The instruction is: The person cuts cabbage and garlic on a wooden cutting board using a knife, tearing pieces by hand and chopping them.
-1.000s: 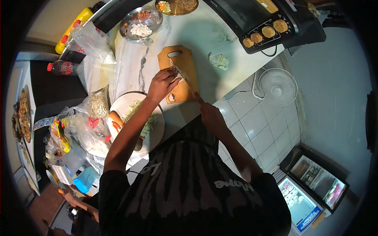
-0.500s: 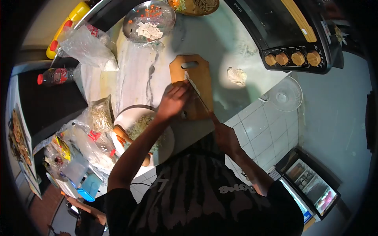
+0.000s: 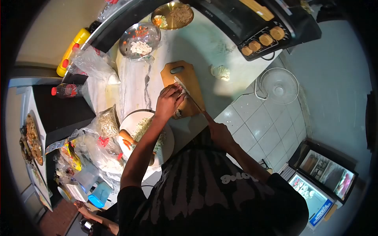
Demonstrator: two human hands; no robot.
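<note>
Knife (image 3: 193, 100) over board (image 3: 186, 80), plate (image 3: 168, 144) left

The board (image 3: 191, 83) is tan, the counter (image 3: 133, 84) grey-veined.

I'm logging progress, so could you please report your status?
Right hand gripping knife. Left hand over cutting board. Possible obstruction: left fingers, close beside knife.

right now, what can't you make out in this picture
All in the head view:
Whatever lies beneath the left hand: hidden by its fingers.
The handle of the knife: mostly hidden in the right hand.
Part of the white plate: covered by the left forearm.
What the other person's hand holds, if anything: too small and dim.
Lettering on the dark red-capped bottle: too small to read.
</note>
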